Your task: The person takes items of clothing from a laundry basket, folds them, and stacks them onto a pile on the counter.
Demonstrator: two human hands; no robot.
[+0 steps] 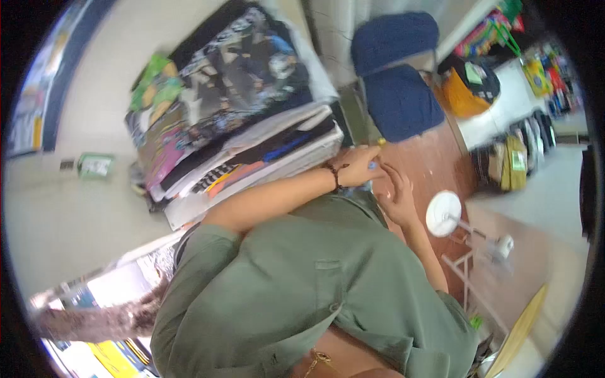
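My left hand, with a dark beaded bracelet at its wrist, is held in front of my waist, fingers drawn together. A small bluish thing shows at its fingertips, too blurred to name. Close beside it is my right hand, its fingers loosely bent and apart, with nothing visible in them. A tiny yellow thing appears just beyond the left fingers. To the left of my hands lies a stack of folded printed clothes, dark on top, with layered edges facing me.
A navy folding chair stands ahead on the brown floor. Right of it are an orange and black round container, a white round disc on a stand and a pile of folded garments. A green-edged tag lies on the left table.
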